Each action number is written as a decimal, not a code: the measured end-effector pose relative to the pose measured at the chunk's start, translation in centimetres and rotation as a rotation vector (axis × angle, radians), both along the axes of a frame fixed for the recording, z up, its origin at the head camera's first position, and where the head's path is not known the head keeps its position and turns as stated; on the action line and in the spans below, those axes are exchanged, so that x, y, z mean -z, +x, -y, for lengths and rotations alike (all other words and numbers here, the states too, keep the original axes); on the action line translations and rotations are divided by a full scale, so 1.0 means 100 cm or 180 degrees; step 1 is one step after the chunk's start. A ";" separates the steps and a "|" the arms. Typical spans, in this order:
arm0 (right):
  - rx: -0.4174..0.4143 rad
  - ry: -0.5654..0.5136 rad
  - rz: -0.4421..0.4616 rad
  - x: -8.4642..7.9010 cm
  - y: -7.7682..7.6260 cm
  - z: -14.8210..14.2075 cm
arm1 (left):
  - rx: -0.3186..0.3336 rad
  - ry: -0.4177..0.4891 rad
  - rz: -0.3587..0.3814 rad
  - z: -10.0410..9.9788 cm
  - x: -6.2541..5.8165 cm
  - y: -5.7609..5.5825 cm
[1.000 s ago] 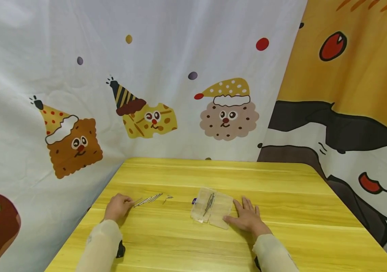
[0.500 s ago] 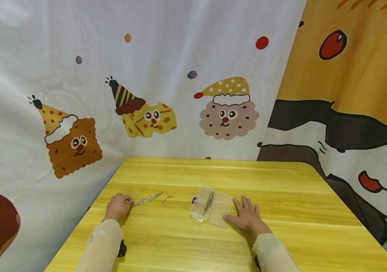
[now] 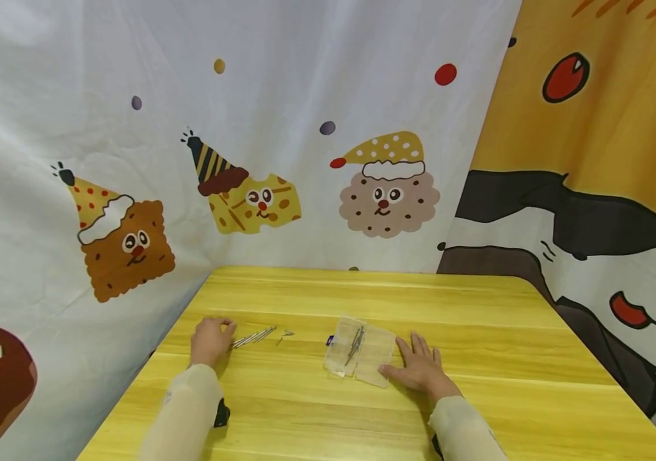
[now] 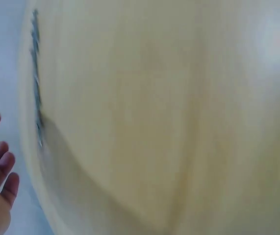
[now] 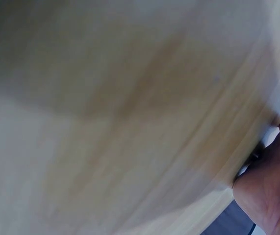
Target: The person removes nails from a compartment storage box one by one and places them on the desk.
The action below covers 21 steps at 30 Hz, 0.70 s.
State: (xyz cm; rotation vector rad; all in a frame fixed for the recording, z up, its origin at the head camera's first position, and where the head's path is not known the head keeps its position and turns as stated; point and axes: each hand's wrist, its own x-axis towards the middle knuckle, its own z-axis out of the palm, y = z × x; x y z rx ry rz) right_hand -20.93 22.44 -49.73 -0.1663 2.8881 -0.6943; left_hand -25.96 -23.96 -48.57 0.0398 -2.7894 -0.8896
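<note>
In the head view my left hand (image 3: 210, 340) hovers at the left end of a slanted row of thin metal pins (image 3: 254, 337), which look like nails. The left wrist view shows its fingertips at the frame edge, apart from the pins (image 4: 36, 78); I cannot tell whether thumb and index finger pinch anything. A clear plastic box (image 3: 374, 358) lies opened flat, with several similar pins (image 3: 354, 344) in its left half. My right hand (image 3: 418, 368) rests on the table with fingers spread, thumb over the box's right edge. Only part of the right hand (image 5: 269, 181) shows in its wrist view.
A few shorter pins (image 3: 288, 333) lie between the row and the box. A blue clip (image 3: 329, 340) sits on the box's left side. The wood-grain table (image 3: 316, 422) ends at a printed cloth (image 3: 316, 250) behind and along the left.
A thin pin seen by the left fingertips one second ago is out of sight. The left hand has shifted right and slightly up, over the row's near end. Right hand and box stay put.
</note>
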 end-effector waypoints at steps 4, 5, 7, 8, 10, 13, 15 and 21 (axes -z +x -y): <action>-0.0026 -0.0062 -0.0036 0.002 0.000 0.000 | -0.0035 0.0176 -0.0273 -0.034 -0.008 -0.011; -0.0025 -0.0060 -0.0037 0.002 -0.001 0.000 | -0.0020 0.0255 -0.0324 -0.045 -0.010 -0.013; -0.0032 -0.0025 -0.0043 0.005 -0.002 -0.001 | 0.0046 0.0429 -0.0370 -0.069 -0.015 -0.015; -0.0029 -0.0004 -0.0040 0.007 -0.003 -0.002 | 0.0100 0.0513 -0.0398 -0.081 -0.016 -0.016; -0.0030 0.0020 -0.0036 0.010 -0.003 -0.002 | 0.0198 0.0691 -0.0432 -0.107 -0.019 -0.015; -0.0028 0.0027 -0.0043 0.010 -0.003 -0.002 | 0.0367 0.0896 -0.0513 -0.144 -0.021 -0.011; -0.0020 0.0007 -0.0047 0.007 -0.002 -0.001 | 0.0467 0.1024 -0.0557 -0.166 -0.022 -0.006; -0.0001 0.0038 -0.0047 0.012 -0.006 -0.003 | 0.0537 0.1486 -0.0375 -0.221 -0.019 0.014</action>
